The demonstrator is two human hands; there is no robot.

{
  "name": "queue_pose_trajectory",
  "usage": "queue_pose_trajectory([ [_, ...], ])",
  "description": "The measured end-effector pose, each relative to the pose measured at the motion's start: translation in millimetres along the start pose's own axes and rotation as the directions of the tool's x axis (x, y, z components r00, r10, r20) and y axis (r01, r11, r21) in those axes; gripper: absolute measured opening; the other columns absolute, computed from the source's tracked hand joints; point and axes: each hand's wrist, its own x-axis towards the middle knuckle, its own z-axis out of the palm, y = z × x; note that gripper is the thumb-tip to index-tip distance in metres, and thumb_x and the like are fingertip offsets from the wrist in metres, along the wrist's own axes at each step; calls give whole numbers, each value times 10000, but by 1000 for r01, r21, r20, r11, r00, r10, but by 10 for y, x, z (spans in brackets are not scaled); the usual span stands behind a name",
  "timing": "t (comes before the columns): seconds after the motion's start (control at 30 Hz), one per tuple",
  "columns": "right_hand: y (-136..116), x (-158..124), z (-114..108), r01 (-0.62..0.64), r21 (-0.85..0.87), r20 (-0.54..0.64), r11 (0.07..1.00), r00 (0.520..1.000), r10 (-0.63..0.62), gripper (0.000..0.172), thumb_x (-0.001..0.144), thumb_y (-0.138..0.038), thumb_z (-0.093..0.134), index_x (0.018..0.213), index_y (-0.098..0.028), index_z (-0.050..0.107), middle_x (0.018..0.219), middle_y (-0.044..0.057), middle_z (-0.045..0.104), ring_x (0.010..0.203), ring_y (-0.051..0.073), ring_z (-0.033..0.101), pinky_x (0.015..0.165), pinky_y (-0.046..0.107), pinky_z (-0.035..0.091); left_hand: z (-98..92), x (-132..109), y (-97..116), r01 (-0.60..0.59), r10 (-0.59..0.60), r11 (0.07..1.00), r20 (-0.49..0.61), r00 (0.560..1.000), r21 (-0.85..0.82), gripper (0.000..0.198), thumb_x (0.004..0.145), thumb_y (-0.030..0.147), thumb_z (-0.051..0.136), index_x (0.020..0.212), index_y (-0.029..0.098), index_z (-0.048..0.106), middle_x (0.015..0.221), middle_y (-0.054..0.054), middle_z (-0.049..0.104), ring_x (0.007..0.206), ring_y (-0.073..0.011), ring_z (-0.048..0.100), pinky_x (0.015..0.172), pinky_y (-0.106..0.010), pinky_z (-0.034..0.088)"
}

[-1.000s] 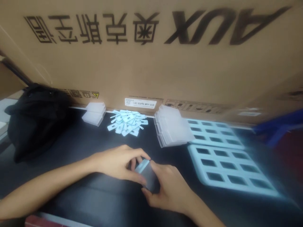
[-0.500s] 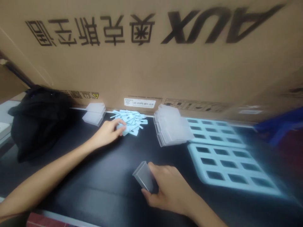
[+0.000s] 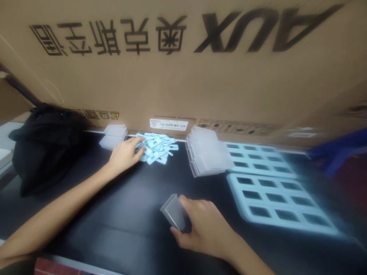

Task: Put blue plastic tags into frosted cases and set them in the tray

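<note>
My left hand (image 3: 124,156) is at the left edge of a loose pile of light blue flat plastic tags (image 3: 158,148), which have slots and narrow tabs. Its thumb and forefinger are apart, touching or just over the outermost tags; no tag is visibly gripped. Nearer to me, my right hand (image 3: 208,229) grips a small clear plastic box (image 3: 173,212) by its sides, tilted above the black table. What the box contains, if anything, I cannot make out. Behind my left hand lie a few frosted plastic cases (image 3: 114,136).
A stack of frosted plastic cases (image 3: 208,151) stands right of the pile. Two light blue trays with rectangular openings, a front tray (image 3: 259,198) and a rear tray (image 3: 243,160), lie farther right. A black bag (image 3: 47,149) sits at left. A large cardboard box (image 3: 129,84) walls the back.
My left hand has drawn back a little to the left, uncovering more of the tags at the pile's edge. The right hand and clear box have hardly moved.
</note>
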Motion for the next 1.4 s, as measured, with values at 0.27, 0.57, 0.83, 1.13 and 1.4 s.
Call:
queue_pose_trajectory([
  [0.27,1,2,-27,-5,25,-9,1000,1000,5,323,757,-487,660,895,-212,560,807,51,729,662,219,647,599,305,214,-166,-224,296,-356,480,833,232,846,-424,608,993,564,638,1509,263,525,1413,-119,651,1111,-245,687,949,-397,585],
  [0.57,28,-24,-59,14,298,-6,954,1000,-13,374,773,-491,723,1026,-226,647,907,26,748,706,193,645,643,291,360,-164,-534,659,-214,718,499,262,645,-840,589,871,359,846,1407,255,624,1326,-130,686,983,-198,715,859,-329,623],
  [0.83,56,31,0,49,670,-142,741,988,62,418,998,-596,518,838,-210,551,636,-60,409,562,95,351,532,245,296,59,-733,662,286,435,217,355,827,-933,443,917,319,793,1277,228,551,1279,-106,648,973,-131,686,839,-280,610],
  [1.13,-50,95,180,-64,870,-63,489,969,240,499,840,-674,735,891,-213,553,651,-38,592,504,102,544,491,230,446,100,-1026,746,-178,243,710,-1,970,-681,219,966,372,696,1099,234,589,1316,-123,651,1144,-248,681,950,-417,593],
  [1.4,-113,67,162,-43,894,-35,447,986,165,469,840,-629,752,948,-206,580,746,-25,613,602,121,603,588,266,526,-119,-1189,784,-453,481,824,-1,877,-341,621,936,399,728,1461,218,452,1313,-164,660,1165,-296,696,883,-422,651],
])
